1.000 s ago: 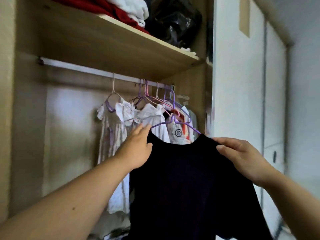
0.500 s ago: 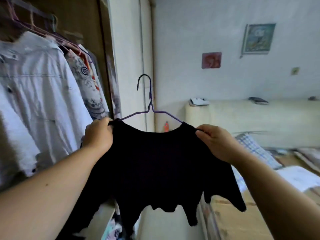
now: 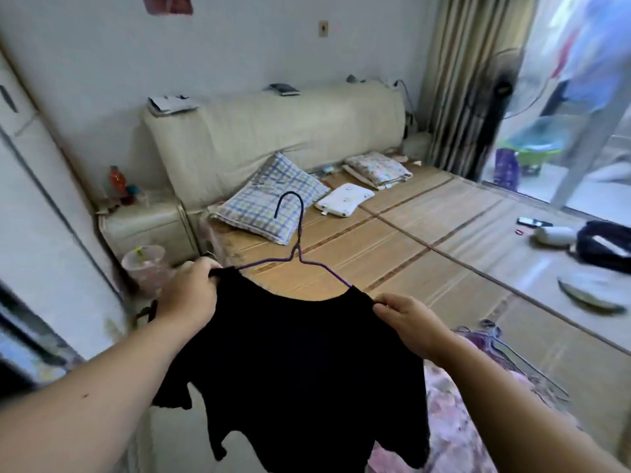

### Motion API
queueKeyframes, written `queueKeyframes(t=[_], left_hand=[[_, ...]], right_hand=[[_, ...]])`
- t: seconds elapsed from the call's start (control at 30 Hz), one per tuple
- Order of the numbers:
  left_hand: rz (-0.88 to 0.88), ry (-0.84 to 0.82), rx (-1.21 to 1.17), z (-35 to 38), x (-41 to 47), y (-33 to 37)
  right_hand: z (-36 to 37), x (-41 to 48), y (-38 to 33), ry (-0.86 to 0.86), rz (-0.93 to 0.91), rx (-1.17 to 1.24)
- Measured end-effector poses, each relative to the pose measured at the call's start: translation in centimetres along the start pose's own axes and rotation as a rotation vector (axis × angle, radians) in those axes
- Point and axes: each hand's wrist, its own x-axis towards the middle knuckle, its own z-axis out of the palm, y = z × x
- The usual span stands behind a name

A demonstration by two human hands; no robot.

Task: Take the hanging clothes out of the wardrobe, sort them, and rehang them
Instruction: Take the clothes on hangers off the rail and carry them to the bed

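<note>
Left hand (image 3: 186,298): I had it curled round the left shoulder of the black top (image 3: 300,363), knuckles towards me, fabric bunched under the fingers.
Right hand (image 3: 406,319): I pinched the right shoulder seam between thumb and fingers; I could not tell whether the wire end was inside that pinch.
Black top: it hung in the air between my two hands, on its purple wire hanger (image 3: 300,230), hem and sleeves dangling free below my forearms.
Hanger: the hook stood up above the neckline and touched nothing.
Long axis: the shoulder line ran from hand to hand, across my body, with the left end a little higher and farther from me.
Bed mat (image 3: 426,240): it lay ahead and to my right, beyond the top.
Pink heap (image 3: 454,421): clothes and loose hangers lay on the near corner of the bed, just under my right forearm.
Nearer hand: the right one sat closest to that heap, so I judged the set-down would swing rightward and down, with the left following.
Risk: a trailing sleeve could drag before the top landed.
</note>
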Motion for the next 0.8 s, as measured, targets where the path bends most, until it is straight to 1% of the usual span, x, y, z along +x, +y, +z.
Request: queueKeyframes(t=[0.27, 0.4, 0.5, 0.57, 0.7, 0.8], left_hand=[[0.162, -0.403, -0.018, 17.0, -2.6, 16.8], [0.219, -0.549, 0.004, 24.1, -4.2, 24.3], [0.251, -0.639, 0.034, 28.8, -3.9, 28.4], [0.237, -0.679, 0.037, 31.2, -3.5, 29.9], [0.112, -0.728, 0.058, 36.6, -2.8, 31.6], [0.053, -0.754, 0.085, 40.2, -2.4, 32.4]], right_hand=[[-8.4, -11.0, 16.3, 0.244, 0.421, 0.138], [-12.0, -13.8, 23.6, 0.303, 0.579, 0.167], [-13.7, -13.8, 28.7, 0.32, 0.651, 0.181], [-14.2, -12.9, 31.4, 0.311, 0.681, 0.175], [-14.7, -10.2, 37.2, 0.261, 0.749, 0.179], [-14.6, -8.1, 41.3, 0.232, 0.81, 0.141]])
